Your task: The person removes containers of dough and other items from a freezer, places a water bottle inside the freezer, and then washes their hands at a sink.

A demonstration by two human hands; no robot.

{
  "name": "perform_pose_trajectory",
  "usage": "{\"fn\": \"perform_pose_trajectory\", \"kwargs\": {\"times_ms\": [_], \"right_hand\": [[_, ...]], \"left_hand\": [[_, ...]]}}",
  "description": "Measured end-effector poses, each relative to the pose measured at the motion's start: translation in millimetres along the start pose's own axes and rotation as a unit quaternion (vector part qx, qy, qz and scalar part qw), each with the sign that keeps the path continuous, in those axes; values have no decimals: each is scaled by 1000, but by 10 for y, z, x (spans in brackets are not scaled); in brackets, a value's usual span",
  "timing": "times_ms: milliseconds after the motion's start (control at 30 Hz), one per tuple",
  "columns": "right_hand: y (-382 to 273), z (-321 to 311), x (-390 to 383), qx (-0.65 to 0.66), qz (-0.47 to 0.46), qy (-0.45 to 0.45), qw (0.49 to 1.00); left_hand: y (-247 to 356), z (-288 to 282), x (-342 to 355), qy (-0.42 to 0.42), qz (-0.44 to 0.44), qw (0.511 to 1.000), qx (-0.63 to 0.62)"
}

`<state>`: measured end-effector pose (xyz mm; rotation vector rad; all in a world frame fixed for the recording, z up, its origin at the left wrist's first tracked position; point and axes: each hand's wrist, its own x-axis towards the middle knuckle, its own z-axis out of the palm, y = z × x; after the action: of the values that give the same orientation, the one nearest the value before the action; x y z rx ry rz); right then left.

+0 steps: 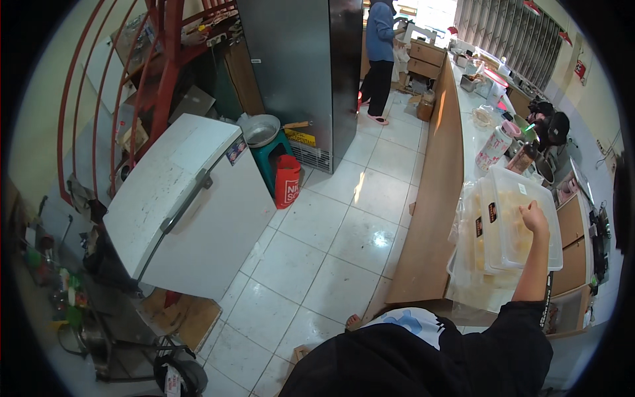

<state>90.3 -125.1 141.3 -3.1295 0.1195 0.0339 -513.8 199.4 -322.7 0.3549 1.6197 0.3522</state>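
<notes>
My right hand reaches out over the top of a large translucent plastic container at the right. Its fingers look partly stretched and apart on or just above the lid, and nothing shows between them. A second similar container sits against the first, with pale yellowish contents showing through the walls. Thin clear plastic hangs along their left side. My left hand is out of sight.
The containers stand on a long counter with a pink-lidded bottle. A white chest freezer, a red bag and a tall dark fridge line the left of the tiled floor. Another person stands at the far end.
</notes>
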Motion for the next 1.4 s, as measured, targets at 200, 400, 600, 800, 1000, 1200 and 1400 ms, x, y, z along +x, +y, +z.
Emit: {"fn": "perform_pose_trajectory", "kwargs": {"times_ms": [200,400,600,800,1000,1200,1400], "right_hand": [[251,296,138,41,-60,44,996],[-651,-373,-482,-6,-129,275,953],[-2207,-547,-761,367,-275,265,848],[-3946,-113,-683,356,-349,310,810],[-5798,150,-1052,390,-398,141,818],[-7272,503,-1845,354,-613,-80,702],[-8202,970,-2669,285,-665,-190,664]], "left_hand": [[-73,-318,-94,-13,31,997,64],[606,-274,165,-9,245,933,263],[3388,360,52,148,582,695,395],[5621,1015,-109,254,722,515,386],[6382,1109,202,159,565,535,608],[7024,991,-210,-1,488,521,701],[9009,781,-2094,54,566,468,676]]}}
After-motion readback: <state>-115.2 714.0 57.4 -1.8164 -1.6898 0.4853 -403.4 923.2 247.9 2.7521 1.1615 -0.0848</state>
